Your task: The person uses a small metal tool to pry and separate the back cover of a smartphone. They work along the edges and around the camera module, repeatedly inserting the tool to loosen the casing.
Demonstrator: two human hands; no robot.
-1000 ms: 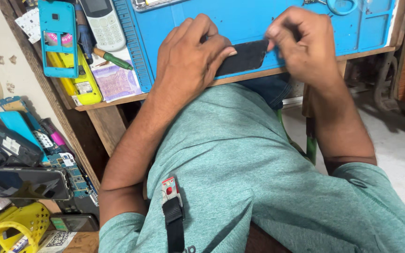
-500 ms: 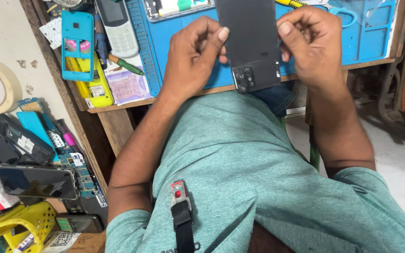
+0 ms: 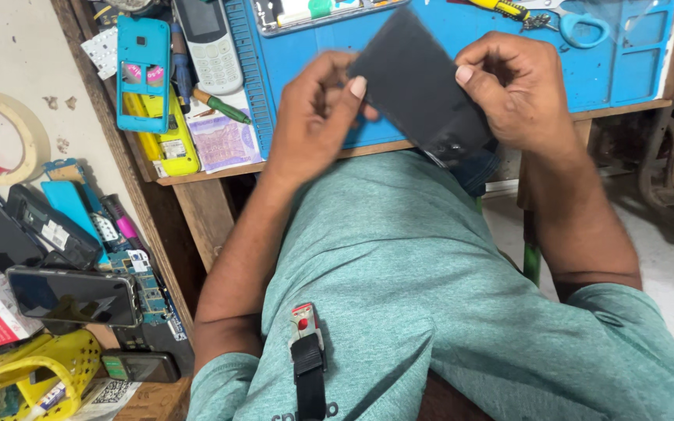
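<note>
I hold a black smartphone [image 3: 423,90] with its back towards me, tilted, above the front edge of the blue work mat [image 3: 446,35]. My left hand [image 3: 317,117] grips its left edge with thumb and fingers. My right hand [image 3: 520,93] pinches its right edge near the lower end, where the camera cluster shows. The phone is raised off the mat and somewhat blurred.
Left of the mat lie a turquoise phone frame [image 3: 143,70], a white keypad phone [image 3: 208,43], a yellow phone part [image 3: 167,148] and a green screwdriver [image 3: 220,105]. Scissors [image 3: 579,27] rest at the mat's far right. A shelf at the left holds phones, circuit boards, a tape roll [image 3: 1,136] and a yellow basket [image 3: 33,378].
The phone came up off the mat's front edge, was held upright, and is now tilted with its top to the left. Both hands stayed on its edges.
</note>
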